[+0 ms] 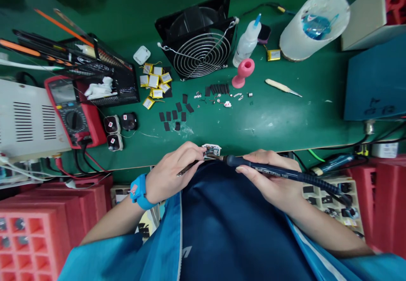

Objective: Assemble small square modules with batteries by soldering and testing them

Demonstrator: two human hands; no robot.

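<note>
My left hand (176,165), with a blue band on its wrist, is closed around dark tweezers (187,169) whose back end points down and left. Its fingertips are at the left edge of a small circuit board in a white case (212,150), near the bench's front edge. My right hand (274,175) grips a soldering iron (266,169) by its dark blue handle, with the cable trailing off to the right. The iron's tip reaches the lower edge of the board; whether it touches is too small to tell.
Beyond the hands lie black pads (174,115), yellow-edged battery cells (154,81) and small loose parts. A fan (201,57), a dropper bottle (247,42) and a pink stand (242,73) stand behind. A red multimeter (74,116) is left; a blue box (377,82) is right.
</note>
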